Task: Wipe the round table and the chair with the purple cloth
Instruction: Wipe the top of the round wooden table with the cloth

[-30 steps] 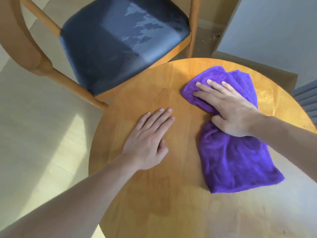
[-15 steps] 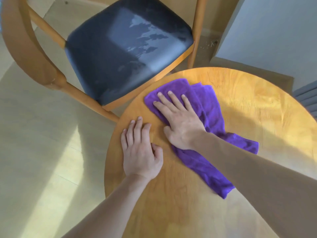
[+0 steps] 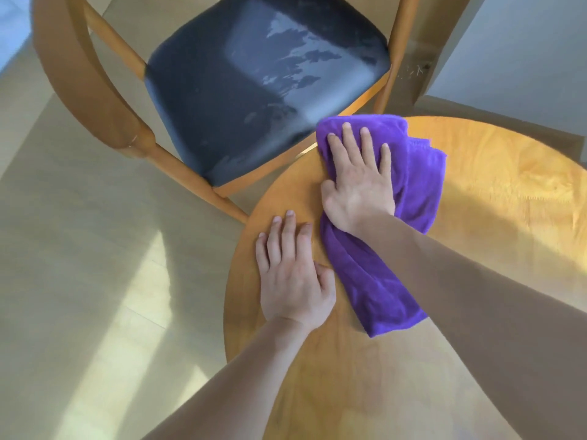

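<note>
The purple cloth (image 3: 374, 274) lies crumpled along the left side of the round wooden table (image 3: 495, 192), its far end reaching the table's rim beside the chair. My right hand (image 3: 359, 182) presses flat on the cloth's far part with straight, spread fingers. Flat on the bare wood near the table's left edge rests my left hand (image 3: 292, 271), its thumb next to the cloth. The wooden chair (image 3: 95, 100) with a dark padded seat (image 3: 241, 90) stands just beyond the table; pale smears show on the seat.
Light wooden floor (image 3: 79, 281) with bright sun patches spreads to the left of the table. A grey wall panel (image 3: 521, 49) and a wooden post (image 3: 425, 65) stand at the back right, close to the table's far rim.
My right hand slid the cloth from the table's far right to its far left rim by the chair. My left hand shifted toward the left edge, and the view moved with it.
</note>
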`<state>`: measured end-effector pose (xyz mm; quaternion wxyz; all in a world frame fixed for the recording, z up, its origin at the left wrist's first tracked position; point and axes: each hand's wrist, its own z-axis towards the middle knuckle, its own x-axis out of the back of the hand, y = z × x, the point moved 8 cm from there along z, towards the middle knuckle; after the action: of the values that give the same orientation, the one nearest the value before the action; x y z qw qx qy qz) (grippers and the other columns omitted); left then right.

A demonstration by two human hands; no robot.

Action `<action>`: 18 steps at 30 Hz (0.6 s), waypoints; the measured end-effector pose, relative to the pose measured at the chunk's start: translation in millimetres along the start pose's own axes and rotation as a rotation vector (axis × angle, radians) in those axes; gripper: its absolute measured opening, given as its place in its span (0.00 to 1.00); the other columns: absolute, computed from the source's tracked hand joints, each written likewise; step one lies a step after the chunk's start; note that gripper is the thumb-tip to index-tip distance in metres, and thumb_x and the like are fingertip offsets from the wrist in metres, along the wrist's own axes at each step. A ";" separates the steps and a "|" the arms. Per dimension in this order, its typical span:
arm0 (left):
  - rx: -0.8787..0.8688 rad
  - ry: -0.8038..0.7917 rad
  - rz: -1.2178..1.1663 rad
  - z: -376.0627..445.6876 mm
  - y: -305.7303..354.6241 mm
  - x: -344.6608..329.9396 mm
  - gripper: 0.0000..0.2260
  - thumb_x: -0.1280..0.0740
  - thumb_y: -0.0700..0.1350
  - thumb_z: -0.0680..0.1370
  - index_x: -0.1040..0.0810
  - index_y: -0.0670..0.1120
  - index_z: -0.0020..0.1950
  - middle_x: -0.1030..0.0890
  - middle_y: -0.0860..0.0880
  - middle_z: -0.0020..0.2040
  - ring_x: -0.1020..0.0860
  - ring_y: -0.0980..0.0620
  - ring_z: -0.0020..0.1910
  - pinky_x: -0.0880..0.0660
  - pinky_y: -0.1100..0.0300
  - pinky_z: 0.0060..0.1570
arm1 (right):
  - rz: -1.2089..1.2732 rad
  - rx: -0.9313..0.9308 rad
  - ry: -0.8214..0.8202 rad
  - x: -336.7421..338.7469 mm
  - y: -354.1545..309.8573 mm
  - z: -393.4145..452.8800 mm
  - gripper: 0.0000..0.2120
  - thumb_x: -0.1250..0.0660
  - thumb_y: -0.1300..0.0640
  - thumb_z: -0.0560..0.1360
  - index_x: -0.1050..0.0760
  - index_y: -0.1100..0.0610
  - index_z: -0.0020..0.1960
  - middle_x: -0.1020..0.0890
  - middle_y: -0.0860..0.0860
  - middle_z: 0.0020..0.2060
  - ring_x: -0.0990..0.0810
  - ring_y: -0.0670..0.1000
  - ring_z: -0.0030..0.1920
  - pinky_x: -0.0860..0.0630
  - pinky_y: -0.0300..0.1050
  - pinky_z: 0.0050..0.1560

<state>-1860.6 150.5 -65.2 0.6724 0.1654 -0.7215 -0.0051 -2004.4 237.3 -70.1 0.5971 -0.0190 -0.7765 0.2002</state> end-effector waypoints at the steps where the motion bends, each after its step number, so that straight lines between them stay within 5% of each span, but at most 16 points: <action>1: -0.001 -0.002 -0.001 -0.1 -0.5 -0.4 0.28 0.43 0.48 0.71 0.28 0.47 0.71 0.34 0.44 0.80 0.40 0.43 0.81 0.45 0.40 0.79 | 0.005 0.101 -0.044 -5.2 -14.9 -4.8 0.39 0.53 0.48 0.71 0.49 0.50 0.82 0.52 0.49 0.83 0.58 0.54 0.82 0.63 0.58 0.80; 4: -0.009 -0.009 0.000 -0.4 -1.4 -0.5 0.28 0.44 0.48 0.71 0.28 0.47 0.71 0.34 0.44 0.80 0.41 0.43 0.81 0.45 0.40 0.80 | 0.085 0.367 -0.162 -8.0 -30.0 -31.0 0.41 0.57 0.48 0.67 0.43 0.48 0.81 0.48 0.45 0.82 0.57 0.50 0.82 0.64 0.54 0.80; 7: -0.010 -0.017 -0.005 -0.6 -1.4 -0.7 0.29 0.46 0.49 0.72 0.29 0.48 0.73 0.36 0.45 0.81 0.42 0.44 0.81 0.46 0.41 0.80 | 0.180 0.440 -0.211 2.0 1.3 -49.8 0.40 0.53 0.52 0.66 0.37 0.49 0.79 0.43 0.43 0.81 0.54 0.47 0.82 0.59 0.54 0.81; 11: -0.003 -0.034 0.013 1.1 0.1 -1.6 0.29 0.47 0.50 0.73 0.31 0.48 0.74 0.36 0.45 0.81 0.42 0.44 0.81 0.46 0.41 0.80 | 0.014 0.352 -0.155 18.8 47.2 -32.4 0.40 0.48 0.53 0.67 0.40 0.48 0.80 0.44 0.44 0.81 0.52 0.49 0.82 0.57 0.55 0.81; 18: -0.005 -0.030 0.016 -0.1 1.9 -1.2 0.29 0.46 0.49 0.73 0.31 0.48 0.74 0.36 0.45 0.81 0.42 0.44 0.81 0.46 0.40 0.80 | -0.069 0.165 -0.058 3.4 1.3 11.4 0.39 0.50 0.51 0.71 0.49 0.51 0.83 0.49 0.49 0.83 0.56 0.54 0.82 0.59 0.58 0.80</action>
<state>-1860.9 152.6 -66.0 0.6621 0.1577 -0.7327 -0.0039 -2016.3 236.2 -69.8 0.5803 0.0628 -0.7746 0.2434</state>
